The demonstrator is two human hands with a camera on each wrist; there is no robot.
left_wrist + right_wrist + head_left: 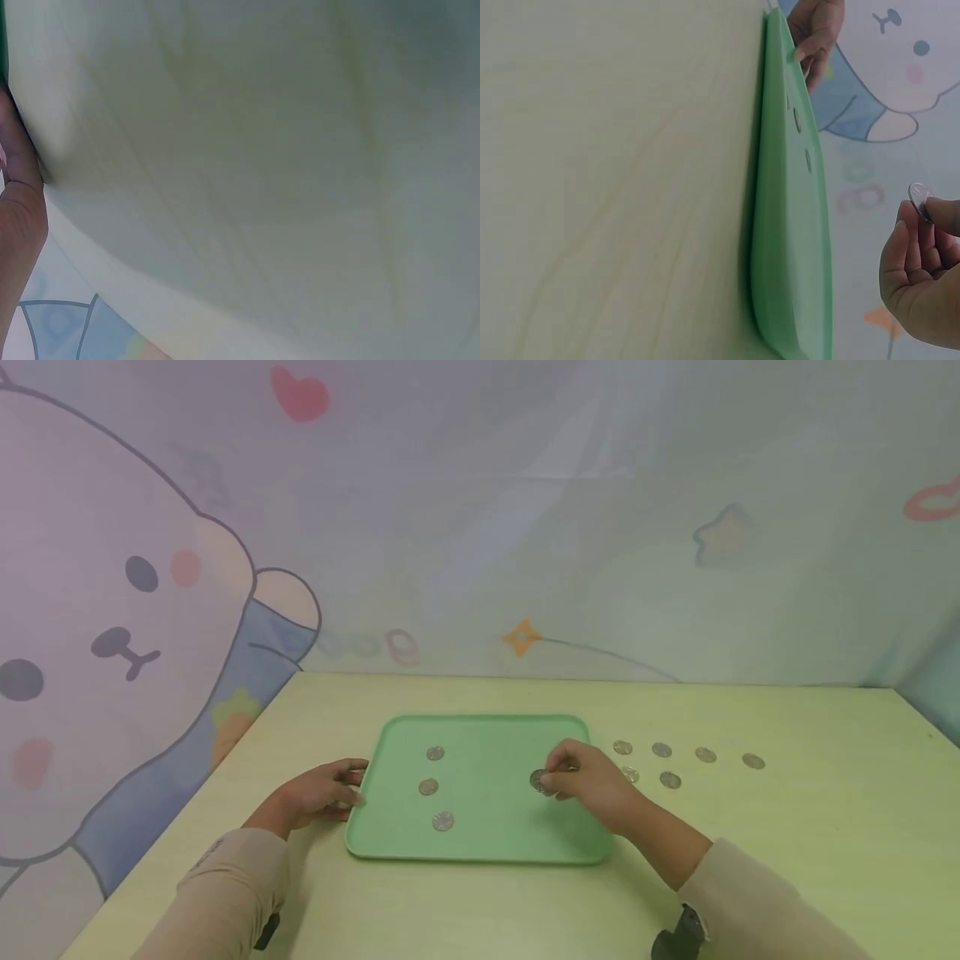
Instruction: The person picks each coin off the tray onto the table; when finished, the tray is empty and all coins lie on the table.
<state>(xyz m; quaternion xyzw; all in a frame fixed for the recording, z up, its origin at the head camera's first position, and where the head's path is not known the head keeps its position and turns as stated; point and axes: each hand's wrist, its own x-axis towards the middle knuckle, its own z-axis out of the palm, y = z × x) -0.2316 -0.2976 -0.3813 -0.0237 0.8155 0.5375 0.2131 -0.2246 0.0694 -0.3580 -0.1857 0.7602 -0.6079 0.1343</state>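
My right hand [597,783] pinches a silver coin [537,780] between thumb and fingertips over the right part of a green tray [487,839]. The right wrist view shows this coin [916,196] tilted on edge, raised above the tray. Three coins lie toward the tray's left side: a far coin [435,752], a middle coin [428,787] and a near coin [442,821]. At the tray's left edge my left hand [318,795] holds the rim, thumb on top and the other fingers along the outside. Only part of that hand [21,217] shows in the left wrist view.
Several more coins lie on the pale wooden table [810,843] right of the tray, among them a far right coin [753,761] and a nearer coin [670,780]. My right hand partly covers one coin [631,774]. A cartoon-printed curtain [465,527] hangs behind the table.
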